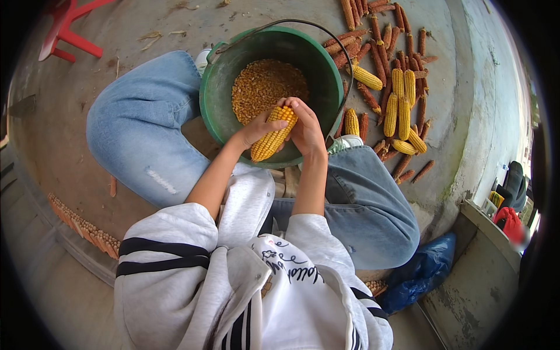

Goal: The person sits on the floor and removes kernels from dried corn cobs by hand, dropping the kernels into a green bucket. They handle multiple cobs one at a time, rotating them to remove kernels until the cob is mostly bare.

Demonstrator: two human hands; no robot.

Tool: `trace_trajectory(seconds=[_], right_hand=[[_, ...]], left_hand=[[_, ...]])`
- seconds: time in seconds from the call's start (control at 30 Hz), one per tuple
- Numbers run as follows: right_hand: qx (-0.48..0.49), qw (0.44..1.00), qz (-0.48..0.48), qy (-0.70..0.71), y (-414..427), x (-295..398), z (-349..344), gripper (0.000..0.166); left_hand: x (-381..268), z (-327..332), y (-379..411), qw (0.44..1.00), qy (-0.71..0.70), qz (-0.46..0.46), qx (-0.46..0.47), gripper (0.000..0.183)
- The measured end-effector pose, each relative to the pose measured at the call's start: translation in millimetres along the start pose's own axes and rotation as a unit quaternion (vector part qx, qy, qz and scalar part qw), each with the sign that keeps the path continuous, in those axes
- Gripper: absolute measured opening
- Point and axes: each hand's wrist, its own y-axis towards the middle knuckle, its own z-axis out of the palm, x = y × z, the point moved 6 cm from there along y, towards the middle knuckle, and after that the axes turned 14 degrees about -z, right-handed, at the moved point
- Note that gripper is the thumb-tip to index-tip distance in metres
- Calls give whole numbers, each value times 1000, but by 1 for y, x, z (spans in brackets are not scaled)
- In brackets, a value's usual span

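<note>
An ear of yellow corn (273, 135) is held in both hands over the near part of a green bucket (211, 103). My left hand (259, 128) grips its left side, the thumb lying across the kernels. Around the upper right side of the ear curl the fingers of my right hand (305, 124); its tips are near the top end. Loose corn kernels (256, 85) cover the bottom of the bucket, whose thin dark handle (345, 52) leans to the right.
Right of the bucket lie many bare reddish cobs (378, 61) and several yellow ears (390, 114). A red plastic stool (65, 33) stands at upper left. A blue plastic bag (420, 271) is at lower right, beside a low wall (477, 271). My bent legs flank the bucket.
</note>
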Motion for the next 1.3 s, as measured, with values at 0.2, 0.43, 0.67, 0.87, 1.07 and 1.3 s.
trace_trajectory(seconds=[0.2,0.43,0.67,0.87,1.07,1.3], right_hand=[[-16,998,-45,-33,1,7,7,21],[-19,996,-56,-64,2,9,6,22],[-33,993,-67,-91,4,5,0,23],[-35,994,-91,-54,4,4,-3,22],[-107,984,-76,-118,2,-1,-8,25],[-35,993,-87,-66,1,8,13,27]], left_hand=[[1,-1,3,1000,-21,-9,7,41],[2,-3,3,1000,7,-2,-26,39],[6,-7,4,998,31,-15,-61,40],[1,-5,3,996,54,3,-71,36],[-5,-10,14,963,165,169,-129,33],[4,-12,4,990,75,60,-101,34]])
